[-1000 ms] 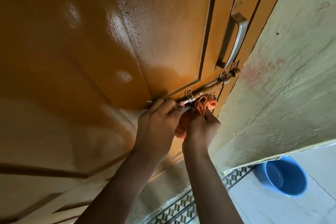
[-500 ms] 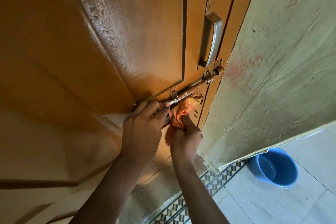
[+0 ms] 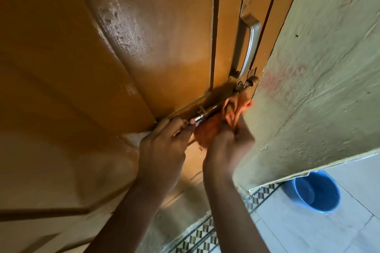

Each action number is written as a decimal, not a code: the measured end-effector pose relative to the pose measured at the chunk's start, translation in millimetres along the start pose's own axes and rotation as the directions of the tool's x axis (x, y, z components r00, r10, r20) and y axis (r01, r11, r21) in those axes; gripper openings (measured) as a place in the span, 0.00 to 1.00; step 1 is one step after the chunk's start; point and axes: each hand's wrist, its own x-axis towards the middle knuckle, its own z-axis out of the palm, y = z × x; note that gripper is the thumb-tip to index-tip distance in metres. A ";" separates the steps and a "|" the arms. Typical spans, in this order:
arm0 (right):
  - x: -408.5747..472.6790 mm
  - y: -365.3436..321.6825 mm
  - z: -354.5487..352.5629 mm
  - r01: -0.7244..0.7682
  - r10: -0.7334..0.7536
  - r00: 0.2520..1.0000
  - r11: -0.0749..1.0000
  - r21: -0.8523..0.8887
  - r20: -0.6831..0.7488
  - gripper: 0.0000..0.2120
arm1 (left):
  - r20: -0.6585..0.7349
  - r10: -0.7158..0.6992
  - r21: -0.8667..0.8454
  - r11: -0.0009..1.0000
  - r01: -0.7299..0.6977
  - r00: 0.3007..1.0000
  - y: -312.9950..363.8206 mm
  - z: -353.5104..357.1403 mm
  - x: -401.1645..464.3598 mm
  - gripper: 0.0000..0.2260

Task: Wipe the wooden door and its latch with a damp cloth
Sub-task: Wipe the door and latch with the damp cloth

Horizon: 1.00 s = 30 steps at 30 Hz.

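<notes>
Now both hands are working at the latch on the wooden door. The left hand is pinching the near end of the sliding bolt, its grip closed on the metal rod. The right hand is holding the orange cloth, its grip clamped on the bunched fabric, and is pressing the cloth against the bolt just below the door handle. The cloth is touching the latch near the door edge, beside the rough wall. A blue bucket is standing on the tiled floor, well apart.
</notes>
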 end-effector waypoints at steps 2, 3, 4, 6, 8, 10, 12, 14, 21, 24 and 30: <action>11.6 -7.9 11.6 0.044 -0.045 0.998 0.999 -0.022 -0.043 0.23 | 0.002 0.007 0.008 1.000 -0.007 1.000 0.4 0.2 -1.0 0.15; 12.0 -6.6 14.9 0.075 -0.079 0.996 0.994 -0.079 -0.047 0.24 | 0.001 0.007 0.004 1.000 -0.007 1.000 1.4 -0.5 -0.7 0.14; 8.4 -3.6 14.6 0.121 -0.126 0.992 0.981 -0.154 -0.027 0.27 | 0.002 0.003 -0.007 1.000 -0.003 1.000 2.0 -0.8 -0.8 0.14; -2.9 11.4 4.3 0.277 -0.263 0.960 0.935 -0.222 0.091 0.31 | 0.008 -0.009 -0.035 0.999 0.009 1.000 2.0 -0.5 -0.1 0.14; -7.7 30.6 -12.6 0.507 -0.449 0.855 0.827 -0.243 0.258 0.30 | 0.028 -0.031 -0.049 0.998 0.032 0.999 2.6 -0.6 -0.3 0.16; 2.6 35.7 -27.3 0.680 -0.560 0.729 0.660 -0.320 0.394 0.32 | 0.040 -0.039 -0.043 0.998 0.041 0.998 3.2 -1.8 -0.4 0.19; 24.7 29.8 -31.2 0.745 -0.617 0.667 0.547 -0.382 0.418 0.33 | 0.039 -0.040 -0.041 0.998 0.042 0.998 4.0 -3.1 -0.8 0.20; 42.7 21.3 -23.5 0.702 -0.618 0.710 0.583 -0.409 0.337 0.32 | 0.033 -0.033 -0.047 0.998 0.034 0.999 4.0 -2.8 -1.3 0.21; 36.7 27.6 -36.8 0.890 -0.638 0.455 0.346 -0.297 0.621 0.33 | 0.014 -0.035 -0.047 0.998 0.036 0.999 6.6 -4.6 -3.9 0.22; 71.0 21.2 -43.1 0.866 -0.661 0.498 0.342 -0.366 0.561 0.31 | 0.031 -0.046 -0.053 0.997 0.048 0.998 6.6 -4.5 -3.6 0.22; 35.7 26.0 -41.1 0.896 -0.572 0.438 0.343 -0.283 0.693 0.34 | 0.053 -0.100 -0.050 0.994 0.102 0.994 9.7 -2.0 -5.4 0.20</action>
